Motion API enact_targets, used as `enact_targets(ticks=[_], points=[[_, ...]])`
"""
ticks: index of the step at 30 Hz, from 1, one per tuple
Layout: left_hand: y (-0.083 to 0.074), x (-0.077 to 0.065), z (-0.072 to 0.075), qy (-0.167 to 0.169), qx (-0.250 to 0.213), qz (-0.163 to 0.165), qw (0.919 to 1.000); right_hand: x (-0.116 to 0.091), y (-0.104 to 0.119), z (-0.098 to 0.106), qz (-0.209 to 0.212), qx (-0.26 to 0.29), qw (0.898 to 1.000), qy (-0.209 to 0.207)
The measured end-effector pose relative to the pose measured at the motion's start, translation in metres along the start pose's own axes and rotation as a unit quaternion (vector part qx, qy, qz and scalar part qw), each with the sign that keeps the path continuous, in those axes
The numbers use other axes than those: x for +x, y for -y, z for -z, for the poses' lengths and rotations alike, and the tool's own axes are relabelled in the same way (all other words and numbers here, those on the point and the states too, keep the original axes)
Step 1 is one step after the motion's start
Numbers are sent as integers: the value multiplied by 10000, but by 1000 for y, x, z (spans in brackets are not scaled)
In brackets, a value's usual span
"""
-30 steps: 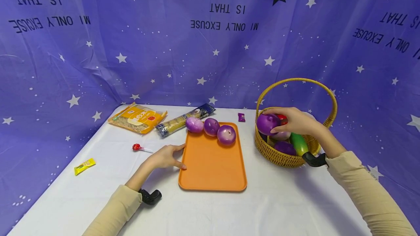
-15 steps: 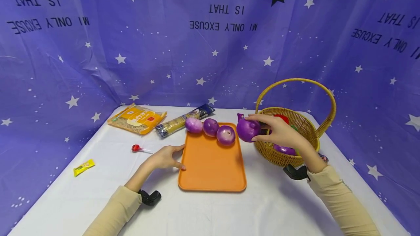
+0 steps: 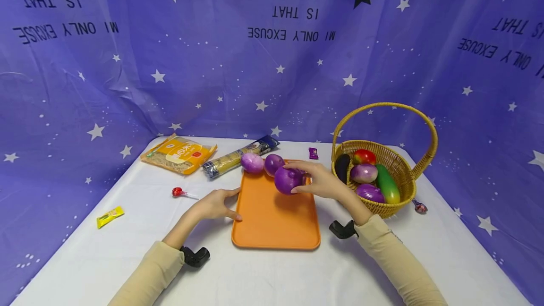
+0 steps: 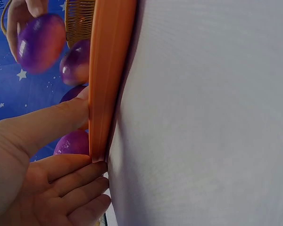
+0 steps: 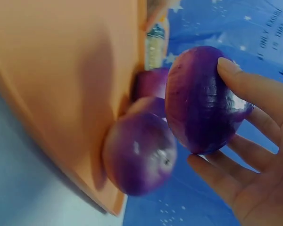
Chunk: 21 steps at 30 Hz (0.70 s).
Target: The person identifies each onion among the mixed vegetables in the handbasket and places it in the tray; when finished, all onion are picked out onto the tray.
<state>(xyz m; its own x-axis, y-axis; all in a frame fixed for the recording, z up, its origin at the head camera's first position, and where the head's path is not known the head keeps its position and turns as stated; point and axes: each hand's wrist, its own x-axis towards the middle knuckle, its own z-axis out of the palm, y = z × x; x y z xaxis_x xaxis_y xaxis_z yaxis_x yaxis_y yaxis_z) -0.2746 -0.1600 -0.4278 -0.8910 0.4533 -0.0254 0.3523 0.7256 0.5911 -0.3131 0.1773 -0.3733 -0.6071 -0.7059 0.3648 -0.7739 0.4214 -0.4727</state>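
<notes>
My right hand [image 3: 320,181] holds a purple onion [image 3: 287,181] between thumb and fingers, over the far right part of the orange tray [image 3: 276,221]. Past it on the tray's far end lie a pale purple onion [image 3: 252,163] and a darker one [image 3: 274,164]. Another onion [image 5: 140,153], on the tray close below the held one, shows in the right wrist view; hand and held onion mostly hide it in the head view. My left hand [image 3: 214,204] touches the tray's left edge, thumb and index finger spread apart along the rim.
A wicker basket [image 3: 413,187] at the right holds an eggplant [image 3: 342,167], a red fruit [image 3: 364,157], purple onions and a green-yellow fruit [image 3: 387,184]. Around the tray are a noodle pack [image 3: 238,157], a grain bag [image 3: 178,154], a lollipop [image 3: 178,192] and wrapped candies [image 3: 110,216].
My right hand has taken the purple onion out of the basket and carried it left, over the tray. The left hand has stayed at the tray's edge.
</notes>
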Motion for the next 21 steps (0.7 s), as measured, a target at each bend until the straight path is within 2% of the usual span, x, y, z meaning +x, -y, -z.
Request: enact_targets(ticks=[5,9,21], points=[[-1,0,1,-5,-3,11,10000,19,-3,-18,138,-291,9995,13],[-1,1,2,-5,-36,40,10000,31,-2,-28,208,-547,9981,202],[-2,0,1,61,-2,42,10000,52,3,-47,-155,-929,9925,780]])
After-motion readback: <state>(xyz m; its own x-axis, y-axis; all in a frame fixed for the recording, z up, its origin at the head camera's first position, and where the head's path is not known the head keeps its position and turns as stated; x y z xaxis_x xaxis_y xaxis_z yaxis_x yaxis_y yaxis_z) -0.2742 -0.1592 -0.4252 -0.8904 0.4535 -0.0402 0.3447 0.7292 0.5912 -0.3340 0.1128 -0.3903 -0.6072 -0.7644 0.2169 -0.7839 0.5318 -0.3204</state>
